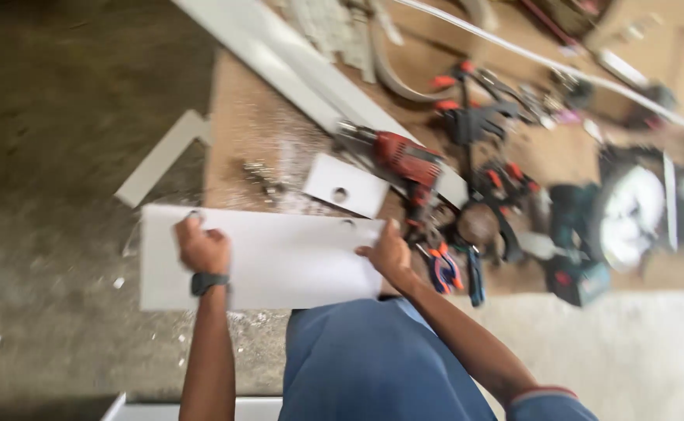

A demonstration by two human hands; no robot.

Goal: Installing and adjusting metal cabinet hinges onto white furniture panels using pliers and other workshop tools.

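So the red power drill (404, 160) is kind of the center of the mess. Just left of it sits a small white panel piece (345, 185) with a hole in it. A long white board (295, 66) runs up and away behind it. Right of the drill there's a circular saw (619, 218), and below it some orange-handled pliers (445, 269).

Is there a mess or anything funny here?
Yes. Pale dust and shavings are scattered over the brown board above the white panel both hands hold, left hand, right hand. Tools lie jumbled to the right, including a red drill.
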